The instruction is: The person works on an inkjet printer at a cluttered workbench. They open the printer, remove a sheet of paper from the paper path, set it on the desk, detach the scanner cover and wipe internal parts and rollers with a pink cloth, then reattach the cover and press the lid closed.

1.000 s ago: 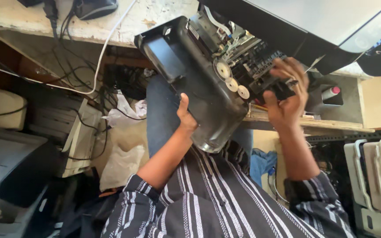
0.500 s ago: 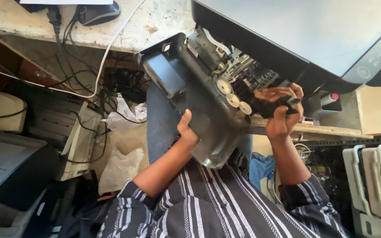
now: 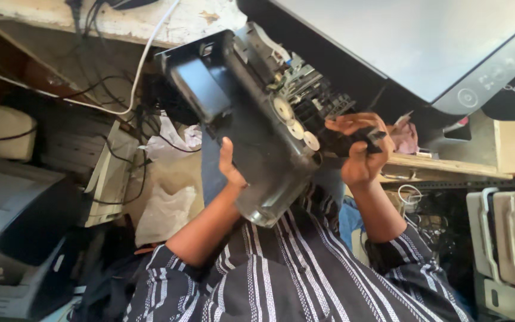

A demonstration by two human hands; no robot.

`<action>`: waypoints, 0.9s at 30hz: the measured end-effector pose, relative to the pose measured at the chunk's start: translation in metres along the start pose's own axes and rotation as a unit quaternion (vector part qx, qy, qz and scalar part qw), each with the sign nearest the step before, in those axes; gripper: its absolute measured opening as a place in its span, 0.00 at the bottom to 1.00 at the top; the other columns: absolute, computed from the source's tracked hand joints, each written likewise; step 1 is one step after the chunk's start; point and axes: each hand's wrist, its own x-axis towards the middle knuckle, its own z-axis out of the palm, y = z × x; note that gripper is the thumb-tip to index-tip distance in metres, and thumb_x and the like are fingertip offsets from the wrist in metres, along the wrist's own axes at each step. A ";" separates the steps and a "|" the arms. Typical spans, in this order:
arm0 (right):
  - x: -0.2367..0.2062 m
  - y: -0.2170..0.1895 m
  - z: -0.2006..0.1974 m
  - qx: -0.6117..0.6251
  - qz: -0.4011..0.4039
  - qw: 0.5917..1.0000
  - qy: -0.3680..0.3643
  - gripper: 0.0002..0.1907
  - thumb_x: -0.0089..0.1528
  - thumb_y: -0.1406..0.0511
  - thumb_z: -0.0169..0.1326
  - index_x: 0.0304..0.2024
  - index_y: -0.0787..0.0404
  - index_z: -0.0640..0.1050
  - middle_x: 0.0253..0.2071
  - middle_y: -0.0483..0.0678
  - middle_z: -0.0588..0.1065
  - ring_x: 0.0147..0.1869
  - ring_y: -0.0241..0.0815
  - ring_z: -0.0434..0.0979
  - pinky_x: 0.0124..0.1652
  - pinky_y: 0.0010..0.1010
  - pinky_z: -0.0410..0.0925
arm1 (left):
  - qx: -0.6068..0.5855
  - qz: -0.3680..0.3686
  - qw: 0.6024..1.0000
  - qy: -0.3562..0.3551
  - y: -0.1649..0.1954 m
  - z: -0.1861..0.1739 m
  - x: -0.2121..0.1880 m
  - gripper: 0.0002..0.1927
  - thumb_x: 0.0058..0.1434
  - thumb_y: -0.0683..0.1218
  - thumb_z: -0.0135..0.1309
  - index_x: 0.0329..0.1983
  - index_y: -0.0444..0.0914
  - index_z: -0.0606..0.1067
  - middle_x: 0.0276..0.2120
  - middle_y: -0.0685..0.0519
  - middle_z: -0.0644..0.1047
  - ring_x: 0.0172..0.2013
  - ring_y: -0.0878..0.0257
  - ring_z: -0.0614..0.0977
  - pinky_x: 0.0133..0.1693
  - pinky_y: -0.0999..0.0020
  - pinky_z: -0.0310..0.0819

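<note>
A worn wooden bench (image 3: 168,27) ran across the twelve o'clock edge, carrying a black printer (image 3: 424,48) and cables (image 3: 84,9).

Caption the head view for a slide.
Left hand steadies a dark printer chassis with white gears, right hand grips its black side part.
</note>
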 end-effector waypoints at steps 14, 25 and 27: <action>0.022 -0.021 0.023 -0.185 -0.092 0.978 0.019 0.27 0.77 0.50 0.42 0.37 0.67 0.73 0.40 0.54 0.79 0.49 0.47 0.76 0.53 0.36 0.68 | 0.051 -0.011 0.994 0.095 -0.001 -0.027 -0.005 0.33 0.75 0.62 0.41 0.64 0.29 0.70 0.54 0.39 0.78 0.54 0.46 0.80 0.61 0.51 0.72; 0.015 -0.018 0.021 -0.101 -0.035 0.993 0.042 0.25 0.77 0.51 0.41 0.43 0.68 0.70 0.45 0.56 0.75 0.51 0.46 0.80 0.54 0.37 0.70 | 0.086 -0.014 0.990 0.113 0.007 -0.021 -0.002 0.33 0.74 0.61 0.43 0.64 0.28 0.69 0.55 0.37 0.77 0.55 0.45 0.80 0.62 0.52 0.71; 0.013 -0.015 0.021 -0.053 -0.005 0.997 0.050 0.25 0.77 0.51 0.42 0.44 0.68 0.70 0.47 0.55 0.74 0.52 0.47 0.80 0.57 0.39 0.72 | 0.085 0.000 0.993 0.082 0.005 -0.016 -0.001 0.33 0.78 0.63 0.44 0.64 0.27 0.70 0.53 0.35 0.78 0.53 0.43 0.80 0.60 0.49 0.72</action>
